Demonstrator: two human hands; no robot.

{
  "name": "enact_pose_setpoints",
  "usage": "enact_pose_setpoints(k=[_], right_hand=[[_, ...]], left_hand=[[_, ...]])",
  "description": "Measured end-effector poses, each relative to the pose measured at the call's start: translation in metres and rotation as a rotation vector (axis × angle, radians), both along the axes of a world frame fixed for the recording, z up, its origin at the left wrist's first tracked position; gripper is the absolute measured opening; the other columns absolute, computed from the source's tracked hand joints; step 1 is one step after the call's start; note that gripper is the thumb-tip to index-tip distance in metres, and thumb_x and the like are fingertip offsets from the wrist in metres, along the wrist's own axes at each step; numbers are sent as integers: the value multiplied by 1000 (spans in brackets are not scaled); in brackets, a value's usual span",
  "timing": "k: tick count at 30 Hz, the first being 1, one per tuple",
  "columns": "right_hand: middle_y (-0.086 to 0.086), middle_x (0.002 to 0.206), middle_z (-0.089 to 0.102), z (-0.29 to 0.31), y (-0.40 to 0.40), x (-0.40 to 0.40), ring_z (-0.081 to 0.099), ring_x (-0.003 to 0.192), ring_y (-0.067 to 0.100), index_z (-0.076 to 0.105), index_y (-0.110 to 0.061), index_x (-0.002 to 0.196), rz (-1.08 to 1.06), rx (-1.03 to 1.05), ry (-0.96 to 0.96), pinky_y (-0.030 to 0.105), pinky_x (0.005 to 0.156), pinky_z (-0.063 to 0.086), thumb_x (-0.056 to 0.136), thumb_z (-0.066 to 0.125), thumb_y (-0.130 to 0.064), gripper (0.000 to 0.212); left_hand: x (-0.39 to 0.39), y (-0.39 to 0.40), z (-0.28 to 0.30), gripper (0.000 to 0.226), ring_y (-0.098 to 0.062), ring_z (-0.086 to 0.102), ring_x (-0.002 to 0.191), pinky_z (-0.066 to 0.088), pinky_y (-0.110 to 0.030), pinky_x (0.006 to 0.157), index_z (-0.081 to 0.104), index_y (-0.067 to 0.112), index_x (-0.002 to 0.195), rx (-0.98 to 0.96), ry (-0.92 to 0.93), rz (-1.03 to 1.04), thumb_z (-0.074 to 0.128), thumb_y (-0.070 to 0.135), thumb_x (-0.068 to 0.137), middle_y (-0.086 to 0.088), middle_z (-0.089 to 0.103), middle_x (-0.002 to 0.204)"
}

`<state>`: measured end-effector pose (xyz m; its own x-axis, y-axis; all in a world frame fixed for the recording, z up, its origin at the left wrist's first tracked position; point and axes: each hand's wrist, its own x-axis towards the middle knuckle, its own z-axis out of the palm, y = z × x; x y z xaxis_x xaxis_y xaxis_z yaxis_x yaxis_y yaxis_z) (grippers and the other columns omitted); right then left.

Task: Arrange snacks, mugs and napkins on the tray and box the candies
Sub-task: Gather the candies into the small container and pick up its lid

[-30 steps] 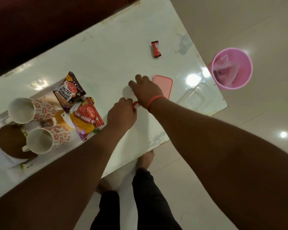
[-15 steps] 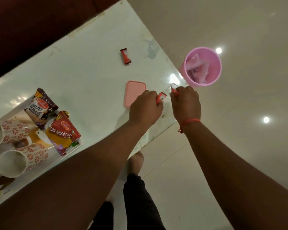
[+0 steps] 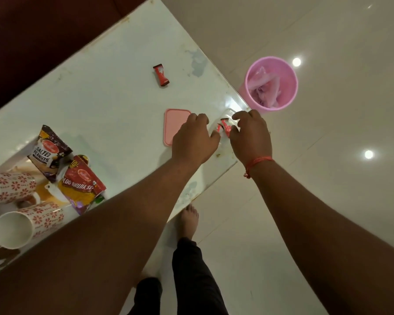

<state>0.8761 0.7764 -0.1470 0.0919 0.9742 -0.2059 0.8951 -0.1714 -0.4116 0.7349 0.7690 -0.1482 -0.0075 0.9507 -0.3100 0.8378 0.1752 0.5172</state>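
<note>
One white table (image 3: 114, 105), glossy, w/ chipped patches near the right corner. One pink bin (image 3: 272, 83) stands on the floor just off that corner, crumpled plastic inside.

One tray (image 3: 21, 155) at the table's left edge, mostly hidden by what's on it. On it: 2 white mugs w/ red flower print, lying on their sides, mouths toward the camera, the upper mug (image 3: 11, 186) cut by the frame edge, the lower mug (image 3: 25, 226) nearer the front edge. Also 2 snack packs leaning on each other: a dark salted peanuts pack (image 3: 48, 151) and a red-yellow bhujia pack (image 3: 83, 183), the latter overhanging the tray toward the front edge.

One pink lid (image 3: 174, 123) lies flat, mid-table toward the right corner, partly under the left hand. One clear box (image 3: 229, 114) at the right corner, hard to make out, only glints of its rim show.

Candies: 3 seen, all red wrappers w/ white marks. One loose candy (image 3: 161, 75) lies alone toward the far edge, well apart from the rest. Two candies (image 3: 223, 128) are between the hands over the clear box; can't tell if they're resting inside it yet.

Left hand (image 3: 195, 138): fingers curled, tips touching the candies. Right hand (image 3: 250, 135): fingers curled, pinching a candy end; red thread on that wrist.
</note>
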Motion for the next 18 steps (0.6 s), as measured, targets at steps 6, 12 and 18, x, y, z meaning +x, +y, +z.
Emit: enact_pose_setpoints(k=[6, 12, 18], right_hand=[[11, 125, 54, -9, 53, -77, 52, 113, 30, 58, -14, 128, 314, 73, -9, 39, 91, 50, 93, 55, -15, 35], [16, 145, 35, -42, 115, -159, 40, 125, 41, 34, -22, 147, 569, -134, -223, 49, 97, 48, 97, 48, -21, 52], [14, 137, 44, -46, 116, -163, 44, 122, 36, 47, -10, 137, 674, -34, -326, 48, 85, 54, 87, 43, 6, 53]], left_hand=[[-53, -17, -13, 35, -26, 64, 92, 43, -28, 68, 57, 12, 119, -2, 80, 119, 58, 35, 92, -9, 59, 114], [-106, -30, -21, 31, -31, 63, 98, 45, -33, 73, 58, 11, 120, -55, 112, 207, 56, 28, 94, -12, 58, 118], [-132, -35, -22, 28, -33, 63, 94, 38, -31, 70, 57, 12, 119, -69, 116, 248, 54, 24, 94, -11, 56, 119]])
